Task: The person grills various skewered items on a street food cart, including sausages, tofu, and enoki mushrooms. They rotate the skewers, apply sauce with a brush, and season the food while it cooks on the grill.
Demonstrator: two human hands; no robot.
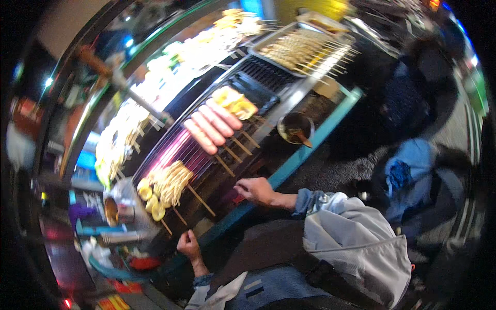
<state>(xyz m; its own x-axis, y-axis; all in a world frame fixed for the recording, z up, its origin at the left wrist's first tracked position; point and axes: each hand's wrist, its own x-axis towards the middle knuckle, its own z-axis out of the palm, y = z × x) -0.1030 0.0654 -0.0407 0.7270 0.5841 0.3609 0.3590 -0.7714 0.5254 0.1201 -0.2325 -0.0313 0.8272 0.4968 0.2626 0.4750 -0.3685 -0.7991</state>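
My right hand [255,190] is in front of the grill, its fingers curled, near the stick ends of the sausages; whether it holds anything cannot be told. My left hand [189,244] is loosely curled by the grill's near left corner, below the sticks of the enoki mushroom skewers [174,182]. Several sausages [213,126] on wooden sticks lie side by side on the grill rack [201,155]. Yellow-topped skewered food [234,102] lies beside them. Round yellowish slices [151,201] on sticks lie left of the mushrooms.
A metal tray of skewers [294,46] stands at the grill's far right end. A pot with a brush or ladle [296,130] stands beside the teal frame bar [286,166]. Brightly lit skewers [166,77] line the display behind. A person in blue clothing [410,166] is at the right.
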